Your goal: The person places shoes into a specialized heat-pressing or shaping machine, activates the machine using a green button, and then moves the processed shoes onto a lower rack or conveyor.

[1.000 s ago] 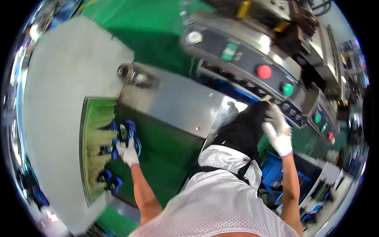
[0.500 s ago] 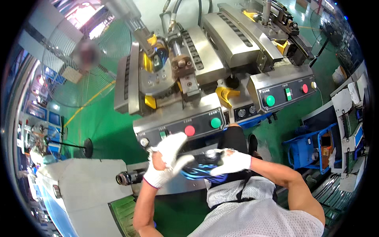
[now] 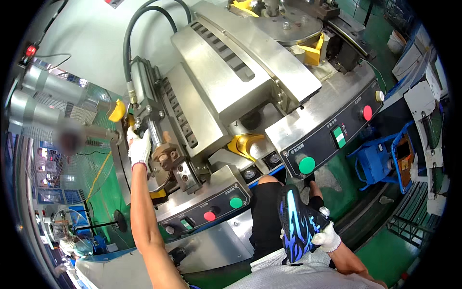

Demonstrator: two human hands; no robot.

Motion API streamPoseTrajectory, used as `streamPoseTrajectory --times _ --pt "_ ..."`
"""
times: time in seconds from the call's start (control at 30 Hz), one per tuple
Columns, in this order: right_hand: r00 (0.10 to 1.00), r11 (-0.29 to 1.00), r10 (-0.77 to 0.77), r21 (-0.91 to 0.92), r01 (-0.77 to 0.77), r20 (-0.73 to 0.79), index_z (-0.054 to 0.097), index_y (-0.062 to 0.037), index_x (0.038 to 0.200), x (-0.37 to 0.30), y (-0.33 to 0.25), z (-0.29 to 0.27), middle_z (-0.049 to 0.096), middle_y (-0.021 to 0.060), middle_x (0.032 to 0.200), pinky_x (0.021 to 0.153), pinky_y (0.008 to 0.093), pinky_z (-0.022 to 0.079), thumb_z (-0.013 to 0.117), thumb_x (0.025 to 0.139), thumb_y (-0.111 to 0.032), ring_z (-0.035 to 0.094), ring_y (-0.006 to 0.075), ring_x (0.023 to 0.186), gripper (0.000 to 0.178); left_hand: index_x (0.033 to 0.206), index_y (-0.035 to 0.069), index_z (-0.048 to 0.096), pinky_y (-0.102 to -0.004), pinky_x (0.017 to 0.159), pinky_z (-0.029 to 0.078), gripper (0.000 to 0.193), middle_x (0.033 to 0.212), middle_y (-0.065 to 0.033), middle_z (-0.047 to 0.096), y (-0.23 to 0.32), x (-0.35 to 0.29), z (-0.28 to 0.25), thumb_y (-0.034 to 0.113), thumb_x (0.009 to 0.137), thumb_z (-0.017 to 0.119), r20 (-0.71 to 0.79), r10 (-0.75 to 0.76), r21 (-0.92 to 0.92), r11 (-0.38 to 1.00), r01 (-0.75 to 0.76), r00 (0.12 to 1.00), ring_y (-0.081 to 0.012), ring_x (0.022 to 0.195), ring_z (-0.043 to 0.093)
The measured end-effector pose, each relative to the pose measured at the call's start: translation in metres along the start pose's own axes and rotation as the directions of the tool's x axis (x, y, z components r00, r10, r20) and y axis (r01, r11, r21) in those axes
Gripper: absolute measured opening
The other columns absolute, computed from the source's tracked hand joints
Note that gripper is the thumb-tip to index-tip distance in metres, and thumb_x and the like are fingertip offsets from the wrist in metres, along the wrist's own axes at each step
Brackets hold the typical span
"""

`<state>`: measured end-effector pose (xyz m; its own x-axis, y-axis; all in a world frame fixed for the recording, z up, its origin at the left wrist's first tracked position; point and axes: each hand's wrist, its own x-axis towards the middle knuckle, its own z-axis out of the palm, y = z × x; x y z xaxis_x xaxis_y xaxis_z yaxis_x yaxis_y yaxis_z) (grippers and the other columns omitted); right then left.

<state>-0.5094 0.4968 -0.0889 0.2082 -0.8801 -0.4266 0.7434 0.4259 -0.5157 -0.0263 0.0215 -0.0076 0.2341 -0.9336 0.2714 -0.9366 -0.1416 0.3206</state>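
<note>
My right hand (image 3: 327, 238), in a white knit glove, is closed on a black sports shoe (image 3: 294, 226) with a blue and purple patterned sole. The shoe is held near my lap, its sole turned up toward me. My left hand (image 3: 139, 147), also gloved, reaches into the left station of a steel press machine (image 3: 226, 72). It lies beside the station's metal cylinder (image 3: 154, 132), close to a yellow pad (image 3: 117, 111). The fingers are partly hidden there, and whether they grip anything does not show.
Two control panels with green and red buttons, the left one (image 3: 207, 204) and the right one (image 3: 332, 130), run along the machine's front. A yellow block (image 3: 243, 146) sits between them. A fan stand (image 3: 119, 221) is at left, a blue cart (image 3: 380, 161) at right.
My left hand has gone from beside the shoe forward into the left station. The right hand has moved the shoe right and turned it. The view has shifted.
</note>
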Motion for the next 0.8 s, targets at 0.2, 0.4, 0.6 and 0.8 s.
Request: streamPoseTrajectory --times 0.2,0.4,0.6,0.8 --pt "0.995 0.996 -0.089 0.004 0.09 -0.048 0.041 0.0032 0.156 0.0 -0.009 0.025 0.062 0.0175 0.143 0.108 0.0488 0.053 0.085 0.082 -0.008 0.065 0.0315 0.126 0.087 0.136 0.004 0.052 -0.0509 0.102 0.051 0.072 0.129 -0.0295 0.067 -0.01 0.061 -0.001 0.053 0.087 0.074 0.161 -0.103 0.208 0.976 0.068 0.982 -0.0454 0.121 0.066" --pt "0.987 0.998 0.054 0.025 -0.059 0.152 0.039 0.0036 0.156 0.031 -0.028 0.08 0.061 0.0281 0.141 0.109 0.0566 0.052 0.081 0.086 -0.013 0.063 0.0442 0.127 0.083 0.141 0.002 0.056 -0.044 0.108 0.049 0.071 0.134 -0.0225 0.067 0.001 0.025 -0.11 0.042 0.087 0.079 -0.066 0.013 0.006 1.0 -0.013 0.998 -0.0367 0.123 0.065" --pt "0.99 0.993 0.043 -0.112 -0.029 0.132 0.041 0.0055 0.153 0.054 -0.031 0.139 0.065 0.0291 0.134 0.103 0.0529 0.058 0.076 0.084 -0.007 0.068 0.043 0.12 0.078 0.146 -0.001 0.053 -0.0377 0.106 0.049 0.065 0.13 -0.018 0.066 0.004 -0.171 -0.214 0.008 0.086 0.076 -0.204 0.003 -0.421 0.903 -0.091 0.979 -0.0262 0.117 0.064" --pt "0.998 0.9 -0.023 -0.433 0.043 0.051 0.057 -0.001 0.142 0.084 -0.03 0.232 0.071 0.0054 0.114 0.081 0.0334 0.059 0.072 0.09 -0.005 0.068 0.0116 0.094 0.055 0.142 -0.003 0.052 -0.0417 0.102 0.051 0.074 0.122 -0.0169 0.065 -0.072 -0.422 -0.205 0.01 0.076 0.081 -0.091 -0.202 -0.454 0.88 0.14 0.975 -0.0276 0.112 0.064"
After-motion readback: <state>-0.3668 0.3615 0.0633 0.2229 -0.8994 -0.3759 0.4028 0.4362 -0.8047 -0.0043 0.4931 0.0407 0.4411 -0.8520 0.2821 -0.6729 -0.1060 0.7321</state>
